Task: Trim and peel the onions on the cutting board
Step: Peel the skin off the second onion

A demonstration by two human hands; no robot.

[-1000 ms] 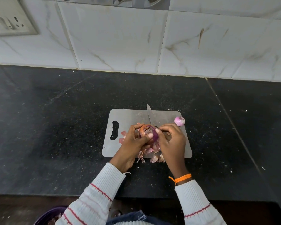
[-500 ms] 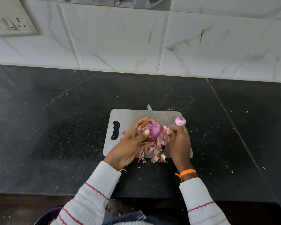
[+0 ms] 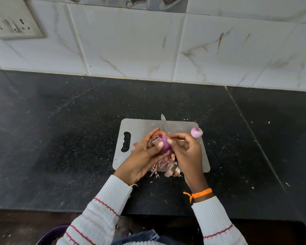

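Your left hand (image 3: 141,156) cups the half-peeled red onion (image 3: 163,145) above the grey cutting board (image 3: 140,128), bare purple end pointing near-right, while your right hand (image 3: 186,151) pinches its skin, the knife blade (image 3: 164,123) pointing far.

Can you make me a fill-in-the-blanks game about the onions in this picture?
1. The left hand holds a half-peeled ____.
2. The knife lies on the grey cutting ____.
3. The peeled onion sits at the board's far ____ corner.
4. The right hand has an ____ wrist thread.

Missing words: onion, board, right, orange
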